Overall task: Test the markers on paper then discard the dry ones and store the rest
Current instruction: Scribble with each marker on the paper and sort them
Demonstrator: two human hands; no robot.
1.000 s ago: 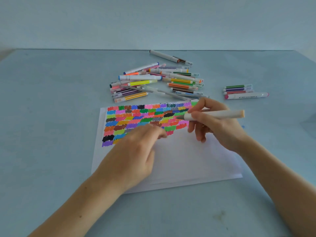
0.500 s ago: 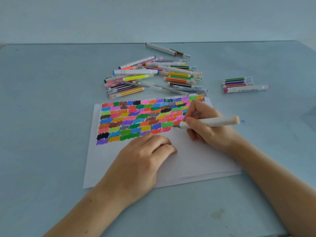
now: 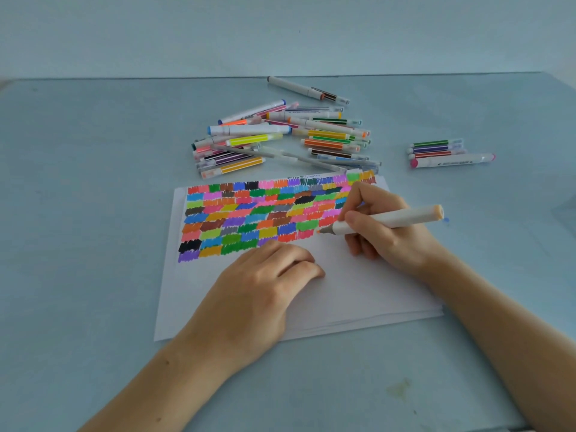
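White paper (image 3: 358,288) lies on the table, its upper half filled with rows of coloured scribble patches (image 3: 258,216). My right hand (image 3: 386,232) grips a white marker (image 3: 392,219) with a pale orange end cap, its tip touching the paper at the right end of a patch row. My left hand (image 3: 261,288) rests on the paper below the patches, fingers curled; whether it holds anything is hidden. A heap of many markers (image 3: 280,138) lies beyond the paper. A small separate group of markers (image 3: 445,152) lies at the right.
The pale blue table (image 3: 78,213) meets a plain wall at the back. A single white pen (image 3: 307,89) lies behind the heap. A small blue mark (image 3: 446,219) shows on the table just past the held marker's end.
My right hand lowered the marker tip to the paper at the right end of the patches. My left hand slid down and settled on the paper; the view shifted slightly.
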